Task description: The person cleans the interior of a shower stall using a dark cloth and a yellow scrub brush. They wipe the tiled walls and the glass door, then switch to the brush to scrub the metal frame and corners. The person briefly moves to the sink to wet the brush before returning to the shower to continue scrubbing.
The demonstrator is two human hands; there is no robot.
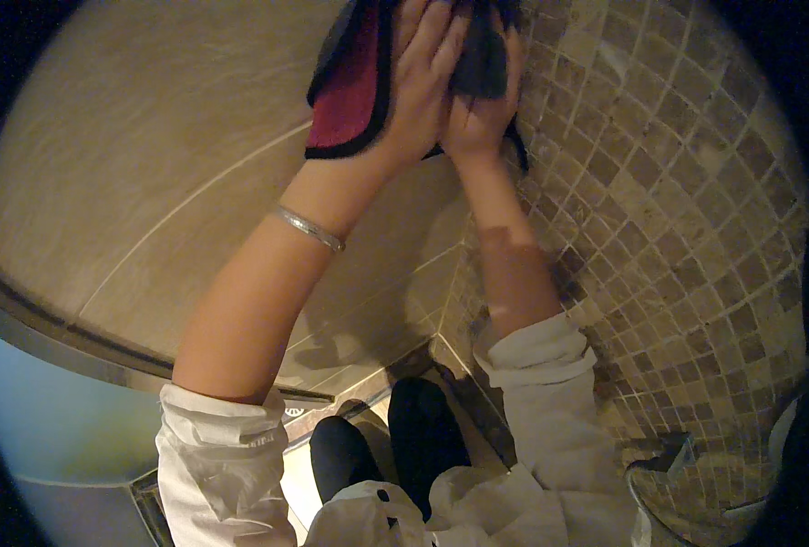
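A cloth (349,102) with a magenta face, black edging and a dark grey part is at the top of the view, cut off by the picture's rim. My left hand (421,82) lies along it with extended fingers, its magenta side showing to the left. Close against that hand, my right hand (479,126) holds the dark grey part between thumb and fingers. A black-edged end of the cloth hangs beside my right wrist. Around my left forearm sits a silver bracelet (310,229). Folds of cloth hide some fingertips.
Large beige tiles cover the wall (172,130) on the left. A small-square mosaic wall (657,205) rises on the right and meets it in a corner. At lower right is a metal fitting (678,455); a framed bluish panel (62,403) stands lower left. My dark-clad legs (421,431) are below.
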